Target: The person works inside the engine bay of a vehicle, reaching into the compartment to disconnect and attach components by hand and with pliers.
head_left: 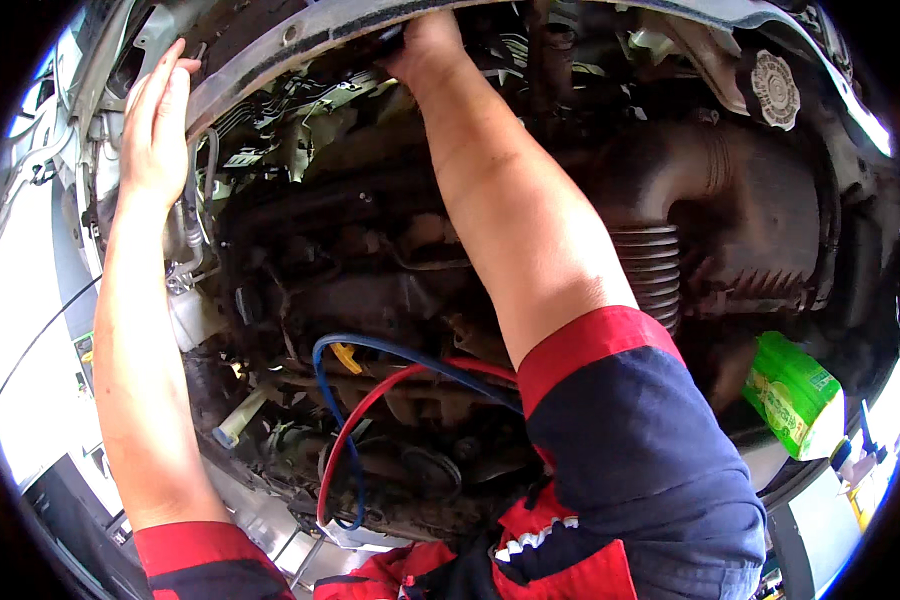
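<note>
My left hand (156,130) is open at the far left of a car's engine bay, its fingers stretched out and close together. It lies beside the left end of a long curved metal panel edge (270,50). My right arm reaches across the dark engine (340,290) to the far side of the bay. There my right hand (430,45) goes in under the same panel edge. Its fingers are hidden, so whatever they touch or hold does not show. Below both hands' reach, a blue hose (400,347) and a red hose (370,400) loop over the near part of the engine.
At right are a black corrugated intake hose (647,270) and a dark air filter housing (760,240). A ribbed round cap (775,90) sits beyond them. A green soft pack (792,395) lies at the near right. A yellow handle (346,358) shows by the blue hose.
</note>
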The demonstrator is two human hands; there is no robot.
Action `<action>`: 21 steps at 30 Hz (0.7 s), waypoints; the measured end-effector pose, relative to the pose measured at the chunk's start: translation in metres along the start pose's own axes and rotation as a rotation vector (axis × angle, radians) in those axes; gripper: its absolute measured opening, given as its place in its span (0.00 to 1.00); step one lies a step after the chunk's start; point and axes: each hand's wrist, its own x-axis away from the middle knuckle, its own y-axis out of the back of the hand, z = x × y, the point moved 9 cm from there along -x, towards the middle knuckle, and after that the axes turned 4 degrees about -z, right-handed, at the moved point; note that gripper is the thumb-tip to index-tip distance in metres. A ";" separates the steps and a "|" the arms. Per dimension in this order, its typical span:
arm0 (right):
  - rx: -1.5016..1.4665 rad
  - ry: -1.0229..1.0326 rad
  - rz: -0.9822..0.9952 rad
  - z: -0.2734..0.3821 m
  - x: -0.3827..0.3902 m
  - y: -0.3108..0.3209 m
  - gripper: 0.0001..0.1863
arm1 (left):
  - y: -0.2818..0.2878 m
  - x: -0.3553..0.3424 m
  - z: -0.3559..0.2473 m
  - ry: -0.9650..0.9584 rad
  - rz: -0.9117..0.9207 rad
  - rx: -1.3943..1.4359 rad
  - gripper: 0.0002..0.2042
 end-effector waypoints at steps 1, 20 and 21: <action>0.062 -0.013 -0.025 -0.001 -0.001 0.003 0.21 | -0.001 0.000 0.001 0.012 0.007 0.014 0.23; 0.229 0.012 -0.097 -0.003 0.004 0.015 0.20 | -0.001 -0.001 0.002 0.003 -0.010 0.026 0.23; 0.175 0.009 -0.071 -0.002 0.002 0.012 0.20 | -0.001 -0.001 0.002 0.004 -0.012 0.031 0.23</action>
